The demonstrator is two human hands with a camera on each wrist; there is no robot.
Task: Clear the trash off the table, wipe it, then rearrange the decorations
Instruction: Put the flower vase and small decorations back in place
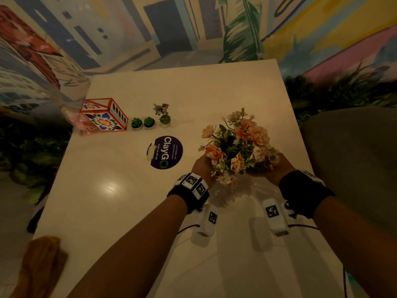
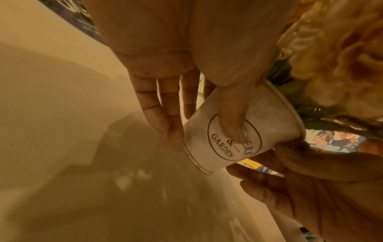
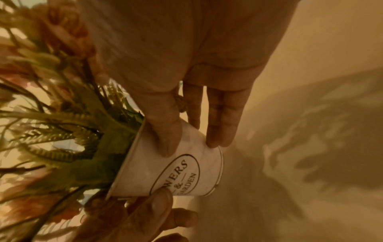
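Both hands gripping flower pot, upright, blooms up

Open tabletop left; decorations crowd far-left.

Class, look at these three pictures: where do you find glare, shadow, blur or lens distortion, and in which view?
Head view: dim, warm light; a round glare patch on the glossy white table; the painted walls bow from the wide lens. Left wrist view: the small white printed flower pot is sharp, the peach artificial flowers beside it blurred. Right wrist view: the bouquet's shadow falls soft on the table.
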